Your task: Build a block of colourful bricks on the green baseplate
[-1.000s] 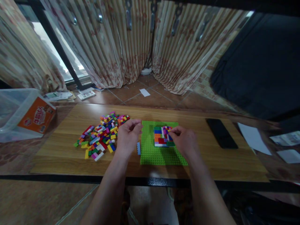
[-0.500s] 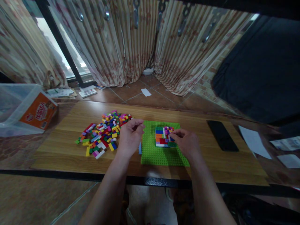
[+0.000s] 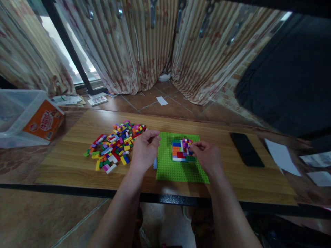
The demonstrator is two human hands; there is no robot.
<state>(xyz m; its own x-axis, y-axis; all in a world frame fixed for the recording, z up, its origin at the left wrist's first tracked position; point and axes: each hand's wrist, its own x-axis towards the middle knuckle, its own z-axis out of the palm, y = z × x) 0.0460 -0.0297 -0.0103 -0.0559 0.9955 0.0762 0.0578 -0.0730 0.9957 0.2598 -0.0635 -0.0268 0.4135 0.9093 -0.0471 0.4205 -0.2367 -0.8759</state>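
Observation:
On the wooden table lies a green baseplate (image 3: 168, 172) that carries a low, multicoloured block of toy bricks (image 3: 178, 150). My right hand (image 3: 207, 155) is over the right side of that block, thumb and forefinger pinched at its upper surface; whatever is between the fingertips is too small to make out. By the plate's left edge hovers my left hand (image 3: 145, 148), thumb and fingertips drawn together, with anything held in them hidden. A loose blue brick (image 3: 155, 163) sits beside the plate, partly behind the left wrist. Farther left spreads a pile of mixed toy bricks (image 3: 113, 148).
A black phone (image 3: 247, 150) rests on the table's right side, with white paper (image 3: 282, 156) beyond it. At the far left stands a clear plastic bin (image 3: 15, 120) with an orange label. Metal hooks (image 3: 207, 20) hang from a dark bar above, before striped curtains (image 3: 134, 55).
Both hands keep nearly the same pose and place over the baseplate. The whole view has shifted slightly; no brick has visibly moved.

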